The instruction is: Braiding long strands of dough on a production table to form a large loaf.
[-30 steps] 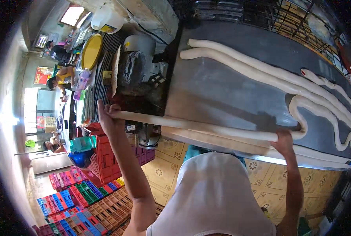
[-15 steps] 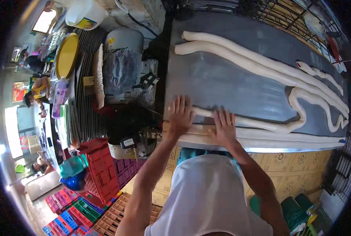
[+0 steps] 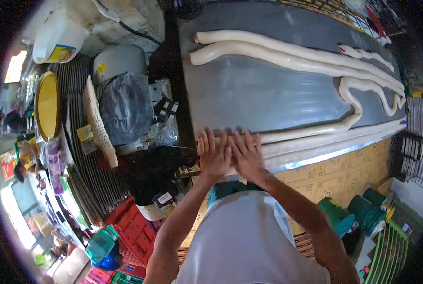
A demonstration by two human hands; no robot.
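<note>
Head view, one entry, work in hand at a grey-topped table (image 3: 268,99).

Left hand (image 3: 215,156): palm down, fingers outstretched, lying over the left end of a curved dough rope (image 3: 311,131). Right hand (image 3: 245,154): same pose, same rope, just to the right; the two hands lie side by side, thumbs close together. Neither is clamped on anything. Whether the palms also touch the dough below, cannot tell.

Curved dough rope: pale, smooth; runs right from the hands, bends back on itself, then winds toward the table's right end.

Two straight dough ropes (image 3: 315,142): parallel, along the near edge, left ends hidden by the hands.

Two thick dough ropes (image 3: 292,62): side by side along the far part of the table, slanting to its right end.

Short dough piece (image 3: 360,53): knobbly, red mark at its left tip, beyond the thick pair.

Left of table: grey cylindrical housing (image 3: 120,65); dark plastic sheet (image 3: 127,109); round yellow tray (image 3: 48,106); white jug (image 3: 60,35); red crate (image 3: 133,225).

Lower right: green bins (image 3: 337,213), patterned floor (image 3: 325,180).
</note>
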